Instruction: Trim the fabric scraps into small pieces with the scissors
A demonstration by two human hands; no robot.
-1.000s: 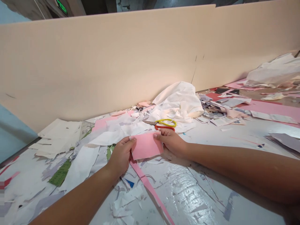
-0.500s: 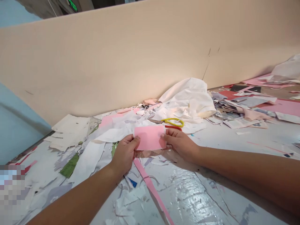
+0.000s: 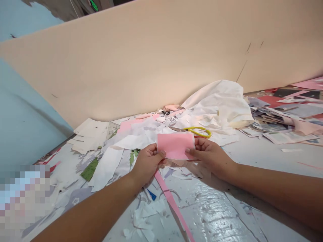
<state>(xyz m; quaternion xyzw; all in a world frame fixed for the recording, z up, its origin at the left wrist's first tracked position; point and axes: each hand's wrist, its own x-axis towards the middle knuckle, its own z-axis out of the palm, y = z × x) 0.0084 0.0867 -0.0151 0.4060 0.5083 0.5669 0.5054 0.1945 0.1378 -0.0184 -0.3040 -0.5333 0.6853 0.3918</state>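
My left hand (image 3: 147, 163) and my right hand (image 3: 209, 158) pinch opposite short edges of a small pink paper rectangle (image 3: 175, 146), holding it just above the littered table. A long, narrow pink paper strip (image 3: 171, 201) lies under and in front of my left hand. Behind the rectangle, a pair of scissors with yellow and red handles (image 3: 198, 131) rests on white scraps, beyond the reach of my fingers. The scissors' blades point left and partly lie among the paper.
A tall beige board (image 3: 131, 57) stands along the table's far side. A crumpled white cloth (image 3: 217, 104) leans against it. Printed paper stacks (image 3: 282, 124) and pink sheets lie to the right; white and green scraps (image 3: 98, 158) cover the left.
The pink rectangle and both hands have shifted right in the picture, along with the whole scene, as my head turned. The rectangle stays held between both hands.
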